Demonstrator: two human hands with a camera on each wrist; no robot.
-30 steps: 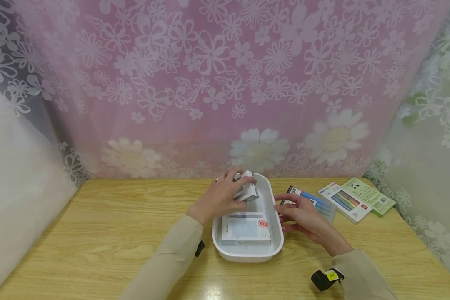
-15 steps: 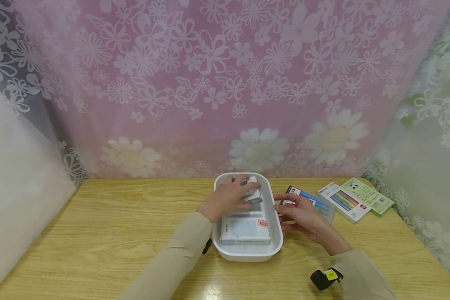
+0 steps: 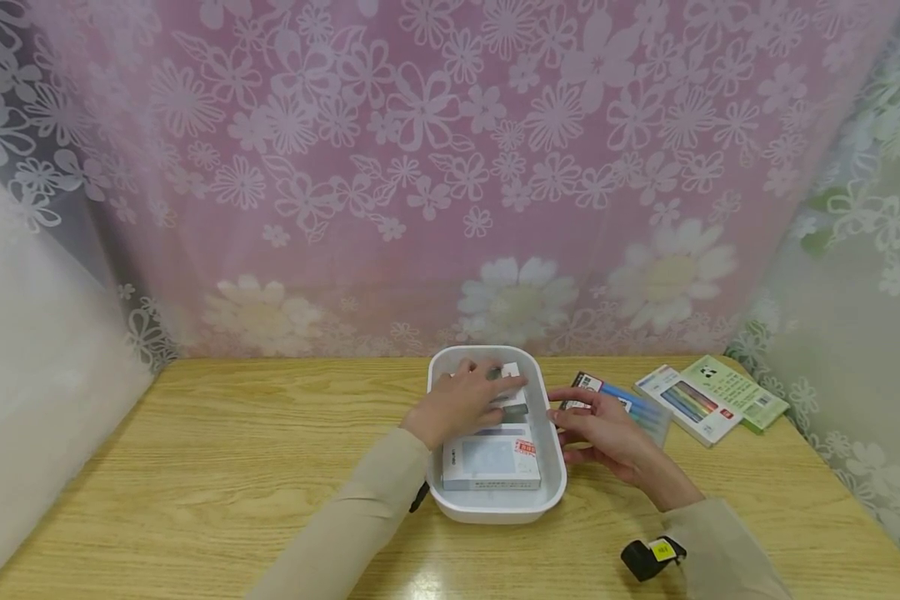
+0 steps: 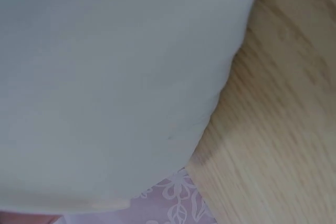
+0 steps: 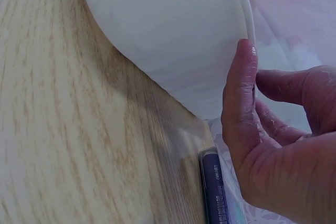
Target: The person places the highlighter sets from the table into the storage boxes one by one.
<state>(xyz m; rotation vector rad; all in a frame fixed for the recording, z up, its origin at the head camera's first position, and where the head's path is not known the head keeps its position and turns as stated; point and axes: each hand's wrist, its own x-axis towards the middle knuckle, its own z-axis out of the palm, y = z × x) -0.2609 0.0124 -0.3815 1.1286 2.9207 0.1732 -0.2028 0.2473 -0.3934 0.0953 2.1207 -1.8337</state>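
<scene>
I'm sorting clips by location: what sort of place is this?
Possibly a makeshift indoor work corner, judging by the wooden table, the flower-patterned sheeting behind and beside it, and the white tray holding boxes.

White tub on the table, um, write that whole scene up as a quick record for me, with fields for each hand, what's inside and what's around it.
Container: white tub, upright on a wood-grain table
Inside, near end: flat white box with red print
Inside, far end: small box, partly covered by fingers
Left hand: in the tub, holding the small box
Right hand: touching the tub's right side at the rim
Right of tub: blue pack, white box with coloured window, green box
Backdrop: pink floral curtain
</scene>
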